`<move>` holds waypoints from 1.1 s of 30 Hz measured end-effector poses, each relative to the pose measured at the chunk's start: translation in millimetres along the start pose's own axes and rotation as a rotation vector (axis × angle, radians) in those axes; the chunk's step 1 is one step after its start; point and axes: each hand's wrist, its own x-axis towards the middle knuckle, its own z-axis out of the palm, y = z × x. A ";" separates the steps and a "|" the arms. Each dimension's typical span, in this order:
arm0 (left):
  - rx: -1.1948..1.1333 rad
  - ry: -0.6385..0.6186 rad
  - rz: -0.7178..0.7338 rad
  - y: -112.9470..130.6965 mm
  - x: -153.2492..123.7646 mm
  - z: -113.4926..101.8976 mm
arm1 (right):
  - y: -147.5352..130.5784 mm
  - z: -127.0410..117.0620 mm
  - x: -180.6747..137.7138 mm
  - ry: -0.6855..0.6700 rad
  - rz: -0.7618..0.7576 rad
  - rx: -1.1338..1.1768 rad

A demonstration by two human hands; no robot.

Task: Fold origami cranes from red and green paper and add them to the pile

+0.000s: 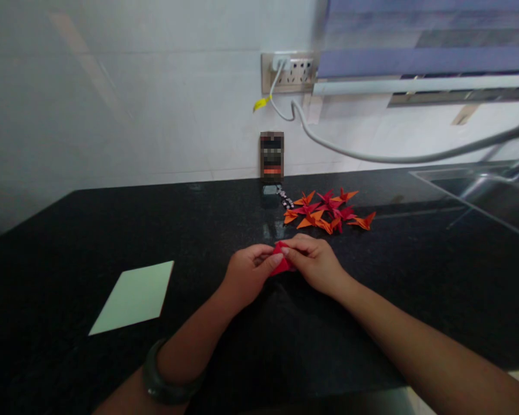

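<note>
A small piece of folded red paper [280,265] is pinched between both hands, just above the dark countertop. My left hand [253,271] grips its left side, thumb on the near face. On the other side, my right hand [315,259] has its thumb and fingertips closed on the paper's upper right. Fingers cover much of the paper, so its full shape is hidden. Beyond the hands lies a cluster of several orange and red folded paper cranes [315,218]. To the left rests a stack of pale green square paper [138,297].
A phone [272,157] leans upright against the tiled wall, a beaded strap [287,200] in front. A grey cable [363,154] hangs from the wall socket [290,72] across to the right. The sink [479,196] edge is at the right of the black counter [90,230].
</note>
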 end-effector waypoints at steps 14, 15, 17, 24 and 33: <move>0.118 -0.008 0.026 -0.9 -0.8 -2.1 | -2.4 1.2 -1.1 -0.041 0.116 0.087; 0.072 -0.023 -0.008 0.1 -0.9 -0.8 | -2.2 0.8 -1.0 -0.030 0.104 0.071; 0.004 -0.042 -0.081 1.6 -1.1 1.2 | -2.5 0.5 -1.0 -0.026 0.089 0.057; -0.048 -0.050 -0.030 1.7 -1.2 0.6 | -6.5 0.5 -1.4 -0.069 0.181 0.231; 0.032 -0.100 0.012 -2.3 -2.4 -4.0 | -5.9 2.9 -0.8 -0.080 0.330 0.409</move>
